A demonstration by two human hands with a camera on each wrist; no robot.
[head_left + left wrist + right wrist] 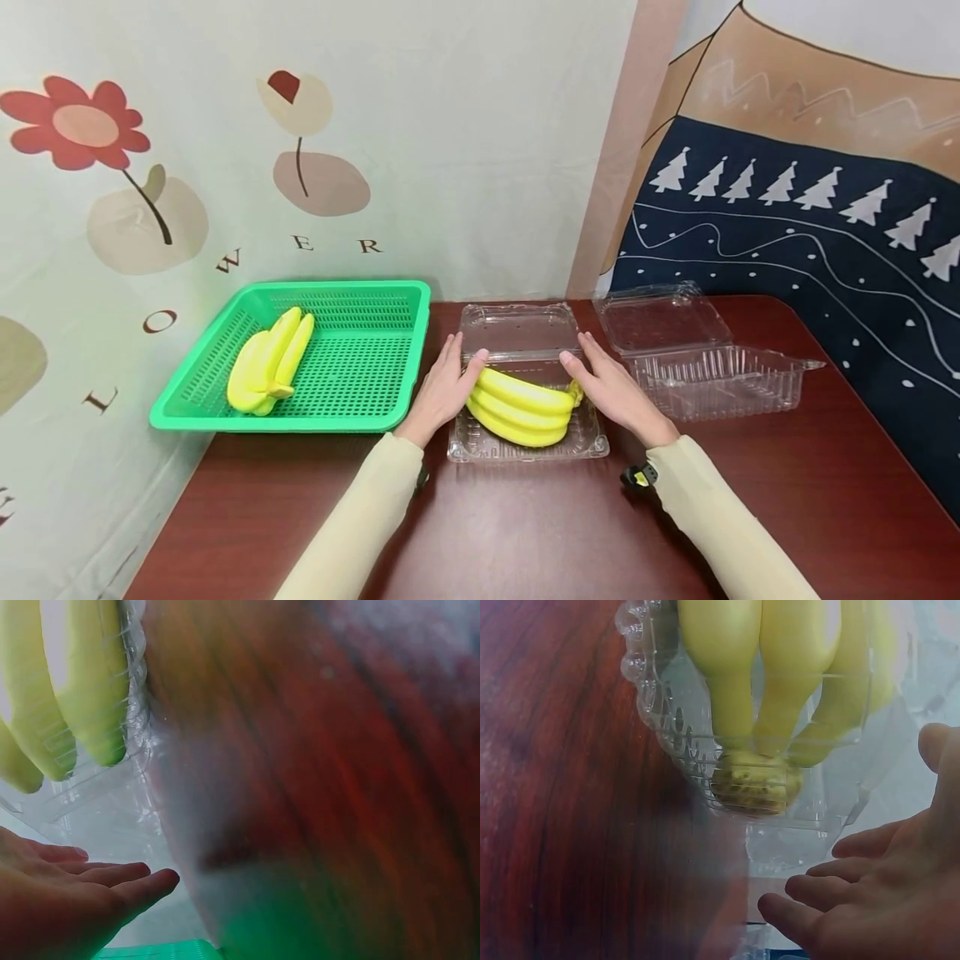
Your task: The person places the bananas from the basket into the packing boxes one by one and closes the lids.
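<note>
A bunch of yellow bananas lies in the base of a clear plastic clamshell box, whose lid is folded back toward the wall. My left hand is at the box's left side and my right hand at its right, fingers straight and pointing away from me. Whether the hands touch the box, I cannot tell. Banana tips show through the clear wall in the left wrist view. The right wrist view shows the bunch's stem end near that hand's extended fingers.
A green basket stands at the left with another bunch of bananas in it. To the right is a second clear clamshell box, lid raised. All rest on a dark red-brown table against a fabric-covered wall.
</note>
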